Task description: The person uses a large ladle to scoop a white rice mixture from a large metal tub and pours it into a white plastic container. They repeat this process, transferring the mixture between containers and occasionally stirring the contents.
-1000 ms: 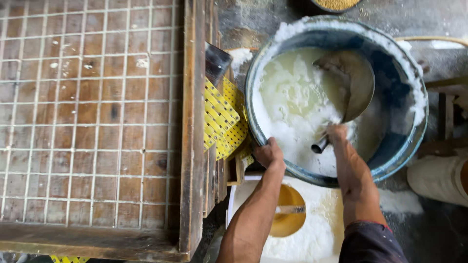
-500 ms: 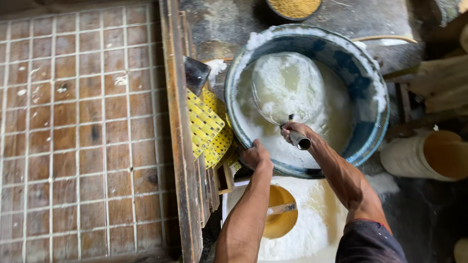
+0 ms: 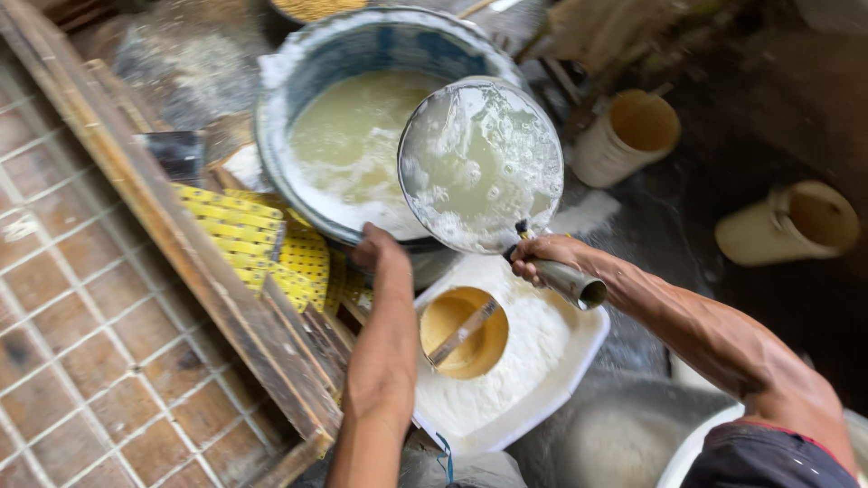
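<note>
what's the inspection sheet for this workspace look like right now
surface: wet, dark ground dusted with white powder.
job's things: big blue basin of pale liquid; round metal ladle full of frothy liquid, held over the basin's rim.
clutter: white square tub of powder with a yellow scoop in it; yellow mesh sheets; two cream buckets lying around.
grippers: right hand fingers closed on the ladle handle; left hand on the basin rim.
cables: nothing seen.
surroundings: wooden frame around a gridded tray.
</note>
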